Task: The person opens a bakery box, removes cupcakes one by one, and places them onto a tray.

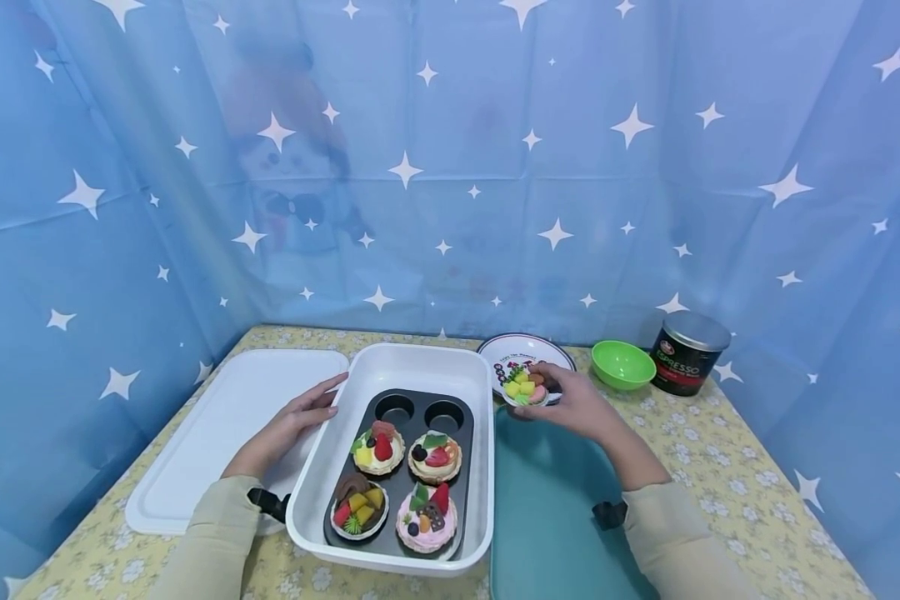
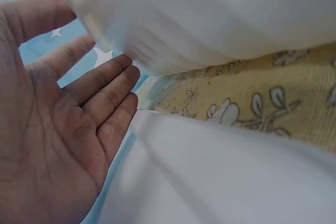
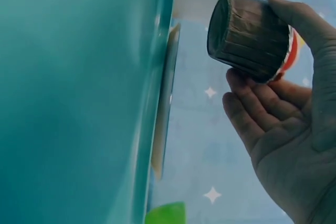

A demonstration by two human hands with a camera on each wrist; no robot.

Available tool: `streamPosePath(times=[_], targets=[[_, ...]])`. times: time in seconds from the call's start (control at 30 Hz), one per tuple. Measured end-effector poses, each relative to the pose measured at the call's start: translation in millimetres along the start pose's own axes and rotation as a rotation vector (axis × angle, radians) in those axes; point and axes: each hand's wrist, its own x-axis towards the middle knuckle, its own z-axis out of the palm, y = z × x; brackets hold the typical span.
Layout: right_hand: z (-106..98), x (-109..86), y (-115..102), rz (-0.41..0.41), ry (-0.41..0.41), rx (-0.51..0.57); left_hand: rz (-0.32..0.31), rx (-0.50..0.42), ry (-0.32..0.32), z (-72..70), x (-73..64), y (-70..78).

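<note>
In the head view, my right hand [image 1: 573,404] holds a fruit-topped cupcake [image 1: 526,387] over the near edge of a round plate [image 1: 558,352]. The right wrist view shows its brown pleated wrapper [image 3: 249,38] between thumb and fingers. With fingers fairly straight, my left hand [image 1: 292,425] touches the outside of a deep white tub [image 1: 483,500]. Inside the tub lies a dark muffin pan [image 1: 420,402]. Its near and middle wells carry decorated cupcakes, among them a pink-creamed one [image 1: 427,521] and a chocolate-and-fruit one [image 1: 359,510]. The two far wells show bare dark metal.
A white lid-like tray [image 1: 217,425] lies left of the tub, partly under my left arm. To the right are a teal tray [image 1: 555,508], a green bowl [image 1: 624,367] and an espresso tin [image 1: 688,354]. Starry blue curtains [image 1: 450,167] enclose the flowered tablecloth [image 1: 727,475].
</note>
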Motion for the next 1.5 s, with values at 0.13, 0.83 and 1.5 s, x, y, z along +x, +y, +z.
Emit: streamPosePath(times=[0.13,0.83,1.5], targets=[[1.0,-1.0,6.6,-0.010,-0.038,-0.003,0.000,0.001,0.000,-0.3,-0.4,-0.9],[8.3,-0.1,18.1,0.011,-0.126,0.004,-0.003,0.008,0.006,-0.4,-1.3,-2.1],[8.4,-1.0,21.6,0.027,-0.199,0.021,-0.019,0.045,0.037,1.7,-2.8,3.4]])
